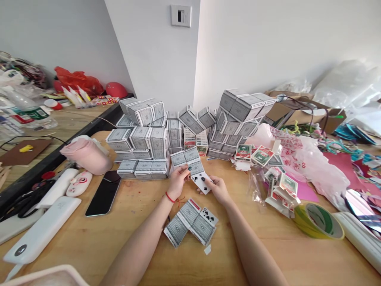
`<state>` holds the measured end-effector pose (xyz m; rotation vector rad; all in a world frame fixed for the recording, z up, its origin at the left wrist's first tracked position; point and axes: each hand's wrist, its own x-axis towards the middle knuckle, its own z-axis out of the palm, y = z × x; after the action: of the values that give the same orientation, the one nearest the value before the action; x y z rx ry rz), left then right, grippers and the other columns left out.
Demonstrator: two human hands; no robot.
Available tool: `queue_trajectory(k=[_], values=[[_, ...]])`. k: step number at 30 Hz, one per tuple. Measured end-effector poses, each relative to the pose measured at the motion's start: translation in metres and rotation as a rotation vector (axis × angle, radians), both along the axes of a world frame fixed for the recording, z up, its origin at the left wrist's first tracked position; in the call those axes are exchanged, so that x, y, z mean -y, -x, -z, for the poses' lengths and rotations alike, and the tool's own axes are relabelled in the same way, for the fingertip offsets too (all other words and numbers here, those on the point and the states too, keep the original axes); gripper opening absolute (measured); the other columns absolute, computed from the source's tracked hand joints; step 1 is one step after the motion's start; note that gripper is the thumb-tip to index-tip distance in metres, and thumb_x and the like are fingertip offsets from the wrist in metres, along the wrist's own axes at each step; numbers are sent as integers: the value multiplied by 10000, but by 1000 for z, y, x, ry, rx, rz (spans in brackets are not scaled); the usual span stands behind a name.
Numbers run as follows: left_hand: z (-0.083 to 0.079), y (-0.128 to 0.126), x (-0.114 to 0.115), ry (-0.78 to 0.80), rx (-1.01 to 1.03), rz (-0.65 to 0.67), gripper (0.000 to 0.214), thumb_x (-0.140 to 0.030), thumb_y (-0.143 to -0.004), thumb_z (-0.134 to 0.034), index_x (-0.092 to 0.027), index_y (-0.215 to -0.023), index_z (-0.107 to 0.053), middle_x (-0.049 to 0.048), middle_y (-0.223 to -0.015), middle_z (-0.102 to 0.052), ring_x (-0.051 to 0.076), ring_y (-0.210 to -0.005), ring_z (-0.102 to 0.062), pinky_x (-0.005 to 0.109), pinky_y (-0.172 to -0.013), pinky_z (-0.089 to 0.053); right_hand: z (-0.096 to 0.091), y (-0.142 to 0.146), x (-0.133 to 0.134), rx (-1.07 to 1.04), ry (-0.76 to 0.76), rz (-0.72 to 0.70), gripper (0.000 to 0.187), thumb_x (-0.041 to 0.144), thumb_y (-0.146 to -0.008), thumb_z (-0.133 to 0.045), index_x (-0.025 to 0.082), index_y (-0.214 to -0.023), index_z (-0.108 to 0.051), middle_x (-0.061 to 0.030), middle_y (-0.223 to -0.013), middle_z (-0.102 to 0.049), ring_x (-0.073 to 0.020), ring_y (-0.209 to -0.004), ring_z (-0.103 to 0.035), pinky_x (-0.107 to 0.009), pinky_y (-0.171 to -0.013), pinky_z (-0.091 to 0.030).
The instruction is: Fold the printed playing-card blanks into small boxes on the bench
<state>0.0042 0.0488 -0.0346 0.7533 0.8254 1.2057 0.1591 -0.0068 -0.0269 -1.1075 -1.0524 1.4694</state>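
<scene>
My left hand [177, 182] pinches a joined piece of grey-backed playing cards [187, 157] at its near edge. Fingers of my right hand [219, 188] close on the same piece, with the thumb on a face-up spade card [200, 180] marked 4. Both hands are above the table, in front of the stacked card blocks. Closer to me lies another joined piece of playing cards [190, 218], with a ten of spades [209, 215] showing at its right. How the cards are joined is too small to tell.
Card-block stacks stand at the back left [143, 139] and back right [238, 111]. Card boxes [282, 190] and a yellow tape roll [318, 221] lie right, beside a plastic bag [312, 159]. A phone [104, 194] and white power bank [43, 230] lie left.
</scene>
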Motion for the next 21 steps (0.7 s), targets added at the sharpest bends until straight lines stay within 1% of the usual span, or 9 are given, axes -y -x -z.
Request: queue_trajectory(k=[2, 4, 6, 9, 15, 18, 21], values=[[0, 0, 0, 0, 0, -2, 196, -233, -600, -670, -132, -744, -585, -44, -531, -532, 57, -480, -449, 189, -487, -334, -1, 0, 1, 90, -10, -1, 348, 502, -686, -582, 155, -682, -598, -34, -517, -650, -195, -478, -619, -282, -465, -469], [0, 0, 0, -7, -3, -15, 191, -243, -599, -671, -128, -725, -584, -44, -527, -518, 56, -478, -444, 185, -475, -325, 0, 0, 2, 170, -25, 56, 384, 520, -690, -565, 142, -645, -611, -35, -488, -639, -187, -447, -605, -264, -436, -450], [-1, 0, 0, -21, -18, -28, 188, -257, -601, -670, -126, -703, -582, -50, -509, -489, 49, -452, -414, 180, -443, -293, 3, 1, 1, 211, -33, 109, 406, 535, -700, -545, 137, -651, -608, -42, -507, -646, -180, -418, -592, -255, -405, -434], [-2, 0, 0, -50, -41, -28, 180, -268, -614, -664, -124, -676, -575, -57, -485, -449, 38, -420, -370, 179, -411, -244, 6, 1, 1, 227, -47, 140, 427, 558, -713, -512, 141, -675, -594, -55, -557, -661, -174, -399, -583, -260, -390, -436], [-3, -1, 0, -54, -39, -40, 186, -259, -613, -664, -130, -696, -558, -58, -492, -461, 40, -415, -384, 181, -414, -245, 7, 6, 2, 267, -68, 173, 429, 580, -732, -471, 162, -675, -544, -65, -574, -658, -177, -404, -587, -270, -403, -450], [-2, -1, 0, -69, -68, -49, 181, -257, -623, -657, -131, -703, -556, -62, -486, -458, 40, -411, -387, 183, -419, -250, 7, 10, 4, 275, -80, 166, 433, 590, -750, -434, 166, -730, -522, -55, -558, -649, -185, -438, -606, -273, -442, -466], [-1, -1, 1, -102, -120, -45, 171, -260, -643, -645, -128, -707, -557, -65, -476, -451, 39, -410, -382, 183, -424, -250, 7, 13, 4, 237, -101, 141, 425, 584, -768, -413, 170, -810, -497, -56, -613, -662, -186, -474, -626, -282, -485, -483]])
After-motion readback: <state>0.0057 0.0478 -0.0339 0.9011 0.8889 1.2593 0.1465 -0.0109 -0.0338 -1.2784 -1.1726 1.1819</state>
